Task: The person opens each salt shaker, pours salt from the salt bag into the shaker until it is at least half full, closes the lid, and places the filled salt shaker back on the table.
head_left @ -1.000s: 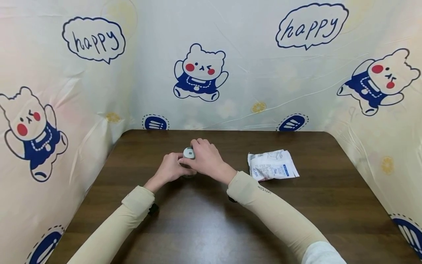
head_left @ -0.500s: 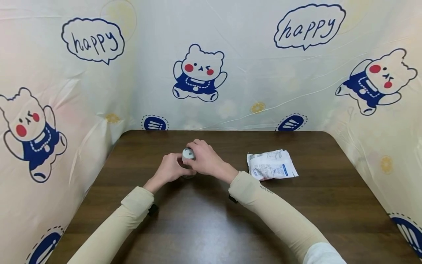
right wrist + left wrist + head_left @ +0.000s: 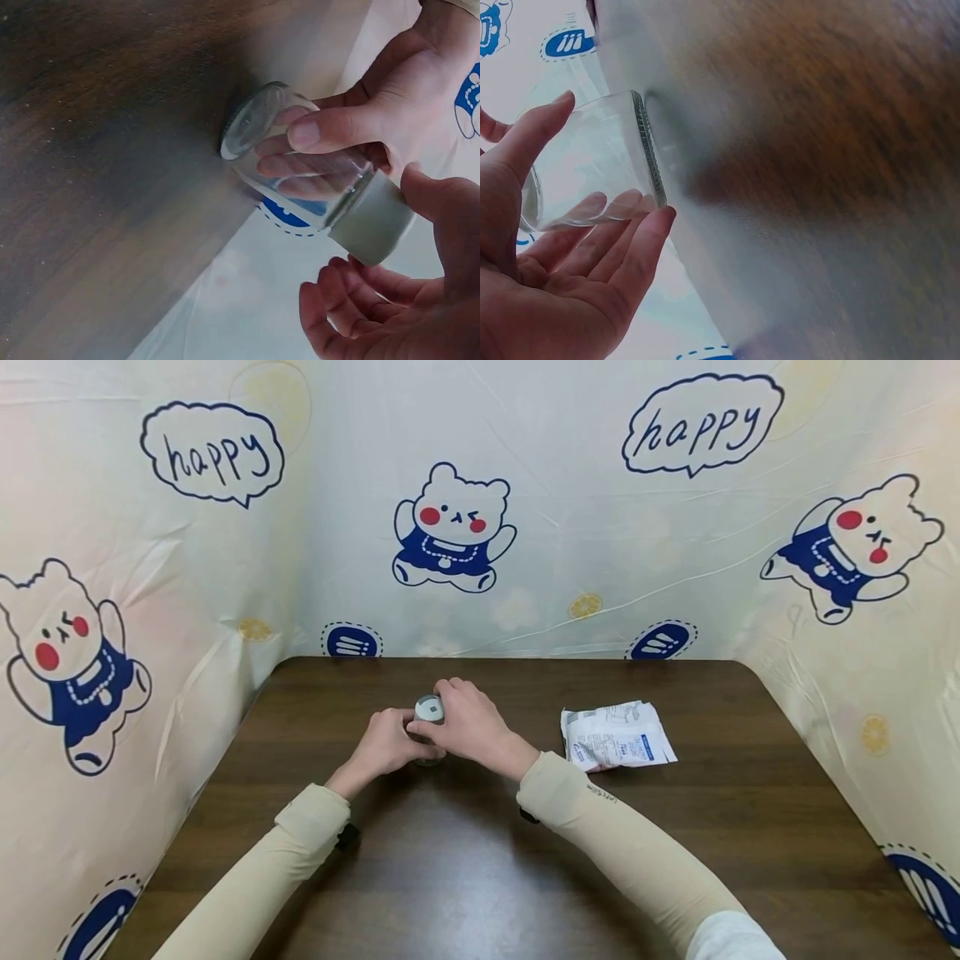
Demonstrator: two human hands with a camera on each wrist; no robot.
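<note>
A clear glass jar (image 3: 592, 161) stands upright on the table, with a pale lid (image 3: 375, 219) on its top. My left hand (image 3: 387, 743) grips the jar's body, its thumb on one side and its fingers curled round the other, as the left wrist view (image 3: 577, 277) shows. Above it my right hand (image 3: 474, 722) holds the lid by its edge between thumb and fingers; in the right wrist view the same hand (image 3: 405, 277) is at the lid's side. The jar looks transparent, with nothing visible inside.
A white printed packet (image 3: 618, 737) lies on the brown wooden table (image 3: 465, 877), right of the hands. Printed cloth (image 3: 555, 510) hangs behind the table and along both sides.
The right hand's fingers have shifted slightly round the lid, and the dark mark on the lid's top sits at a slightly different angle. The left hand and the jar's position look unchanged.
</note>
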